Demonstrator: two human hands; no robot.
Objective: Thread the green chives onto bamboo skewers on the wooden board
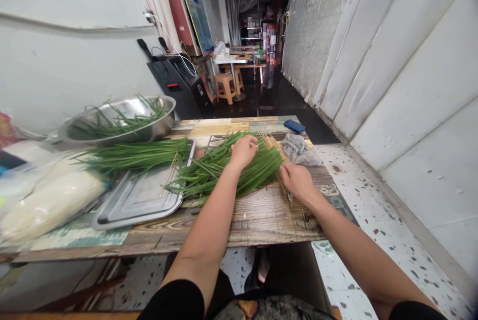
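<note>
A heap of long green garlic chives (224,165) lies across the wooden-patterned table. My left hand (244,151) is over the top of the chives with its fingers curled in; what they hold, if anything, is hidden. Along the right end of the heap runs a bundle of thin bamboo skewers (275,144). My right hand (298,179) is closed at the skewers, beside the cut ends of the chives. How many skewers it grips cannot be seen. Left of the heap, another bunch of chives (149,155) rests on a metal tray (138,213), with a few loose skewers (171,173).
A steel bowl (164,120) with more chives stands at the back left. Filled plastic bags (52,200) lie at the left. A grey cloth (298,151) and a dark blue box (294,126) sit at the far right of the table (254,225). Stools (225,86) stand beyond.
</note>
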